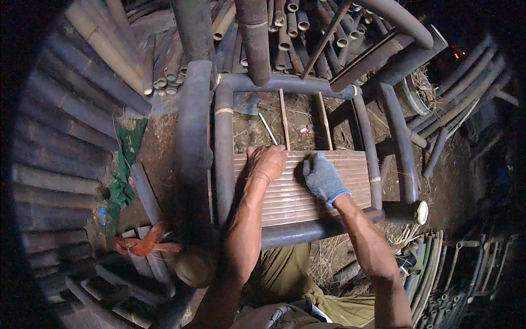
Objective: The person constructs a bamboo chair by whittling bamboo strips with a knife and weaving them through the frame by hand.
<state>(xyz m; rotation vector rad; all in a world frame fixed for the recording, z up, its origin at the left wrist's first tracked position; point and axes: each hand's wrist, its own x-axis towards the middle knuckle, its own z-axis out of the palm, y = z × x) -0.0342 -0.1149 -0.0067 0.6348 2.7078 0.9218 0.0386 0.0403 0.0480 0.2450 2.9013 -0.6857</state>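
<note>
Head view: left hand (pixel 267 160) grip clamped on slat (pixel 284 127); gloved right hand (pixel 322 176) grip together.

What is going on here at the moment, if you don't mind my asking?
A person is working on a dark bamboo chair frame. The bare left hand and the gloved right hand press on the far edge of its slatted seat. Two thin cross strips span the uncovered gap beyond. Bamboo poles lie around.
</note>
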